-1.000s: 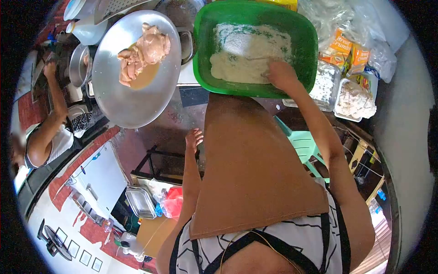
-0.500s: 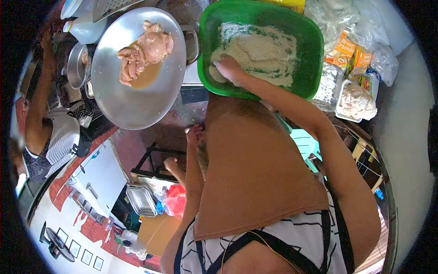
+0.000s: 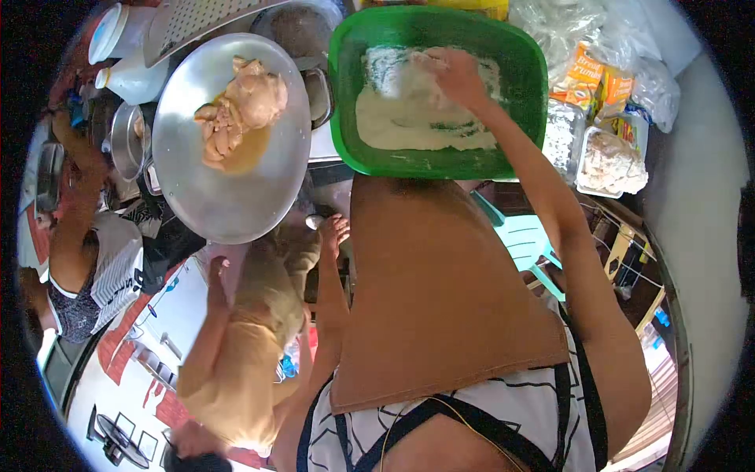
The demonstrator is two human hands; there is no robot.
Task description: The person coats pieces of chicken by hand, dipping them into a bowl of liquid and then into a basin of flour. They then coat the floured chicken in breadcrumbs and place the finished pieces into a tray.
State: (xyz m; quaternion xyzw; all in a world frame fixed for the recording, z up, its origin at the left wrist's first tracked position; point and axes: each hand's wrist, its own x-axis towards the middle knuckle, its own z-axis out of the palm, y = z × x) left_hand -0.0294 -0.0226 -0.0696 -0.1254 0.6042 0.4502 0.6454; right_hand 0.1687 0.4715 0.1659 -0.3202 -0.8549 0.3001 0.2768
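Since half a sec ago, R hand (image 3: 460,79) has swung from the near-left corner of the green basin (image 3: 536,102) to its far side, and a person in yellow (image 3: 252,315) has stepped in below the table edge on my left.

R hand sits palm-down in the crumbs (image 3: 409,122), fingertips on a pale lump (image 3: 425,64) that is dusted white. Can't tell if the fingers are clamped round it or just pressing on top; they're half buried. L hand (image 3: 334,230) is at the near table edge, fingers loosely up, nothing in it, well apart from the basin.

Raw chicken (image 3: 236,110) lies in its juice on the round metal tray (image 3: 212,189), just left of the basin, rims nearly touching. Crumb packets (image 3: 586,67) and a clear tub (image 3: 609,165) w/ pale coated pcs sit to the right.

Step in hand, as I judge it: coating a pc in crumbs, mid-roll. Next move calls for a firm pinch on the lump and a lift clear of the basin rim, shaking off loose crumbs w/o knocking the packets beside it.
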